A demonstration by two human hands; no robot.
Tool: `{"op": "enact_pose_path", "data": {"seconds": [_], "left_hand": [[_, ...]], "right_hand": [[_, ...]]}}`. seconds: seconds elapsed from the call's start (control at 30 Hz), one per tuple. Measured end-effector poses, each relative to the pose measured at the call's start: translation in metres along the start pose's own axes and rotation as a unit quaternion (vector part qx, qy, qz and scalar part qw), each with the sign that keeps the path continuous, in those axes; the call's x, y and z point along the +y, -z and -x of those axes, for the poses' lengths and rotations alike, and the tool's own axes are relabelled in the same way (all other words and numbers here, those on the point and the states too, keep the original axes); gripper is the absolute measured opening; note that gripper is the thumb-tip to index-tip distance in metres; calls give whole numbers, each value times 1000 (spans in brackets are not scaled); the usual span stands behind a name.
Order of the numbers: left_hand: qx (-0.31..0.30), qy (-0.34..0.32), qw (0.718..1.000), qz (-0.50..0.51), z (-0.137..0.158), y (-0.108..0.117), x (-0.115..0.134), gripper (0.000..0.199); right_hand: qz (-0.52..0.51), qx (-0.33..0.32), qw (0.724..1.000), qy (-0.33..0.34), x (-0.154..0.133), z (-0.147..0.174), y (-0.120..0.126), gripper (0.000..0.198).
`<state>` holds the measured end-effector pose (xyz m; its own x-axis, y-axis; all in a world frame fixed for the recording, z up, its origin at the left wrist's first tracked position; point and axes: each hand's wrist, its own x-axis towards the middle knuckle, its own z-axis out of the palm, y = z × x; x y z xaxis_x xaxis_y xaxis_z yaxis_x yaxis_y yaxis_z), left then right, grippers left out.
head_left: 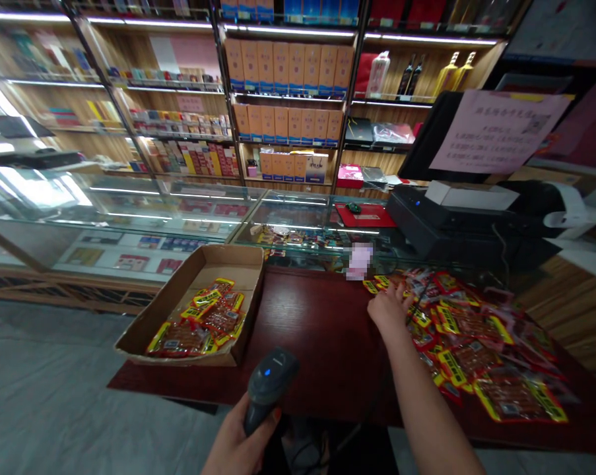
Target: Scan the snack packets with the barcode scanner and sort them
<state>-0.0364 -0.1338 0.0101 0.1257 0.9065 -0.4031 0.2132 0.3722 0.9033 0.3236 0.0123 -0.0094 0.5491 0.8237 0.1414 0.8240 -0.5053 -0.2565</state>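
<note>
My left hand (241,439) is wrapped round the handle of a dark grey barcode scanner (272,373), which has a small blue light and is held above the table's front edge. At the far side of the table, my right hand (389,305) has its fingers curled down on a snack packet (377,284) at the left end of a pile; the fingertips are partly hidden. The pile of snack packets (468,323), clear with red and yellow edges and brown strips inside, spreads over the table's right side. More such packets (213,313) lie in an open cardboard box (251,284) at the left.
The dark red wooden table (312,323) adjoins a glass display counter (203,204). A monitor (433,132) with a pink paper sheet stands behind the pile. A green mouse (353,208) rests on a red mat (369,216). Shelves of boxes and bottles line the wall.
</note>
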Motion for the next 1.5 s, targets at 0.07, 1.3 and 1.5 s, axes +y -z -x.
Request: {"op": "enact_pose_path", "data": {"seconds": [0.07, 1.3, 1.5], "left_hand": [[-2, -3, 1000, -2, 0, -2, 2, 66], [11, 20, 1000, 10, 4, -6, -1, 67], [19, 2, 1000, 9, 5, -1, 0, 66]], "right_hand": [[39, -2, 999, 8, 4, -2, 2, 28], [-508, -180, 842, -24, -21, 79, -33, 53], [-694, -206, 680, -117, -44, 127, -43, 35]]}}
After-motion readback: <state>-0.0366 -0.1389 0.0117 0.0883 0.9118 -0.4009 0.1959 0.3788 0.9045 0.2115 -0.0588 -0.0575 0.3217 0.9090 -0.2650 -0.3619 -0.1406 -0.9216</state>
